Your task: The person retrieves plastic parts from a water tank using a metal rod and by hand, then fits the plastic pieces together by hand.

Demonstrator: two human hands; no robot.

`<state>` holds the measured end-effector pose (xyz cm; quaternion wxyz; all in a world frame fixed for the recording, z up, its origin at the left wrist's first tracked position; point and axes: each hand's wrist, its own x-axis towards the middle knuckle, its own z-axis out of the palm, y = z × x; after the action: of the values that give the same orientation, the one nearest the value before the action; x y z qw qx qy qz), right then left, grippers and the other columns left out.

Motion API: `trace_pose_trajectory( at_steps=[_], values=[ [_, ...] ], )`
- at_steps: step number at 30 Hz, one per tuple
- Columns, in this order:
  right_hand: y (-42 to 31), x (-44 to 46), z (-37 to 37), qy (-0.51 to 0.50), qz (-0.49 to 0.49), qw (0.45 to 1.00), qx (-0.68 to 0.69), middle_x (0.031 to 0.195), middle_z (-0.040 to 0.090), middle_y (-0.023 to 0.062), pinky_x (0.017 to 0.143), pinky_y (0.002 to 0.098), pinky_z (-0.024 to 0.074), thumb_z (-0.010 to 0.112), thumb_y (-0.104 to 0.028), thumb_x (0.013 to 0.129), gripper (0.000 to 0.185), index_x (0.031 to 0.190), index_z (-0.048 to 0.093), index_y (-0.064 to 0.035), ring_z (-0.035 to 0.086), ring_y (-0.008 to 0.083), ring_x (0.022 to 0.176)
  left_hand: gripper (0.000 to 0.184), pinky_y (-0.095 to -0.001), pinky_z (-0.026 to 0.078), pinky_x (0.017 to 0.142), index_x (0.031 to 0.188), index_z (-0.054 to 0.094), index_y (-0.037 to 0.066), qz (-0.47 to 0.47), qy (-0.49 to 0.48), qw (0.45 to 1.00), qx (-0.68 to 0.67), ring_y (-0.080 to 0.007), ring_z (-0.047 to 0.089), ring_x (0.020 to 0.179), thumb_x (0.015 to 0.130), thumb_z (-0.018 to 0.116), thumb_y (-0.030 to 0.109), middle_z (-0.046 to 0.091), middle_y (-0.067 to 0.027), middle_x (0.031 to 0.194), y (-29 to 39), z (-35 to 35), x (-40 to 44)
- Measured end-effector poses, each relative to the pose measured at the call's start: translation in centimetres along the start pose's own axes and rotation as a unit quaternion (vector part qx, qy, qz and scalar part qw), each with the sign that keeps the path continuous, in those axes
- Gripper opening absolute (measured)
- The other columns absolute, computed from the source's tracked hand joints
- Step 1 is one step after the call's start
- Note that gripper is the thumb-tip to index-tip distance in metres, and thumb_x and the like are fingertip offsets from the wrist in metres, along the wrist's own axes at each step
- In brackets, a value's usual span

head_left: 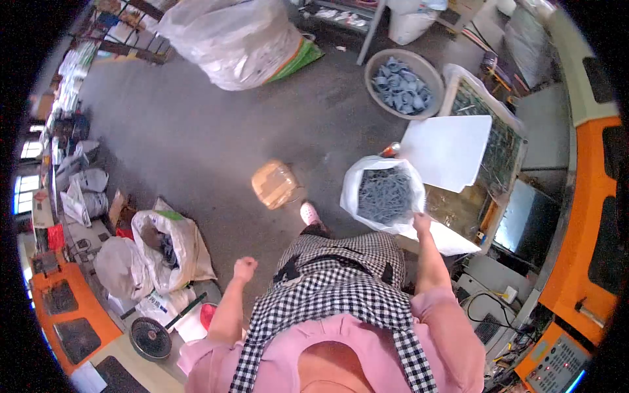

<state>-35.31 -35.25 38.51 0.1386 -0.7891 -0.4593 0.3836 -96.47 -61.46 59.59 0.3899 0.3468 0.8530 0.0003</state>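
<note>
On the right, my right hand (422,223) is closed on the rim of a white sack (352,191). Thin grey plastic pieces (385,195) fill the sack almost to its mouth. My left hand (245,268) hangs out to the left with its fingers curled in, and I see nothing in it. Below that arm, the nearest things are a black round fan-like part (151,338) and an open woven sack (196,252) with dark stuff inside.
A brown taped stool (275,185) stands on the floor ahead. Beside the sack are white sheets (448,150) on a large bin (501,216), and a basin (373,98) of blue-grey parts. A big bulging bag (229,42) lies farther off. Orange machines (593,242) flank both sides.
</note>
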Motion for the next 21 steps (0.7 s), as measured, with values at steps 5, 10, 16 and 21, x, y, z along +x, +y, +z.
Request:
trace_pose_trajectory(
  at_steps=[5, 10, 16, 21],
  values=[
    [-3.6, -5.1, 1.4, -0.068, 0.130, 0.985, 0.086, 0.061, 0.057, 0.0055, 0.040, 0.0299, 0.0427, 0.062, -0.017, 0.077, 0.020, 0.082, 0.063, 0.0023, 0.053, 0.0156, 0.047, 0.016, -0.0330, 0.050, 0.063, 0.080, 0.066, 0.008, -0.057, 0.043, 0.991, -0.109, -0.0219, 0.064, 0.067, 0.075, 0.058, 0.021, 0.065, -0.0107, 0.071, -7.0, -6.9, 9.5],
    [-14.4, -7.1, 1.6, -0.023, -0.045, 0.986, -0.156, 0.073, 0.065, 0.0135, 0.063, 0.0381, 0.0490, 0.060, -0.025, 0.077, 0.024, 0.081, 0.065, -0.0018, 0.063, 0.0261, 0.070, 0.013, -0.0258, 0.047, 0.050, 0.081, 0.064, 0.004, -0.061, 0.084, 0.952, -0.288, -0.0112, 0.059, 0.054, 0.079, 0.058, 0.015, 0.061, -0.0049, 0.065, -1.8, -12.0, 12.4],
    [-21.3, -0.7, 5.4, 0.001, -0.073, 0.997, -0.035, 0.077, 0.065, 0.0142, 0.070, 0.0348, 0.0470, 0.055, -0.026, 0.078, 0.027, 0.083, 0.066, -0.0022, 0.063, 0.0258, 0.077, 0.013, -0.0244, 0.046, 0.051, 0.087, 0.062, 0.002, 0.002, -0.002, 0.969, -0.246, -0.0097, 0.057, 0.054, 0.080, 0.059, 0.013, 0.062, -0.0043, 0.066, 2.0, -11.2, 9.3],
    [-26.6, 3.2, 5.7, -0.046, -0.167, 0.985, -0.019, 0.077, 0.065, 0.0140, 0.069, 0.0329, 0.0474, 0.057, -0.023, 0.078, 0.024, 0.085, 0.065, -0.0019, 0.062, 0.0228, 0.075, 0.016, -0.0257, 0.048, 0.055, 0.085, 0.063, 0.002, -0.054, -0.024, 0.979, -0.196, -0.0115, 0.060, 0.057, 0.078, 0.059, 0.016, 0.063, -0.0051, 0.065, 3.0, -10.5, 8.1]
  ],
)
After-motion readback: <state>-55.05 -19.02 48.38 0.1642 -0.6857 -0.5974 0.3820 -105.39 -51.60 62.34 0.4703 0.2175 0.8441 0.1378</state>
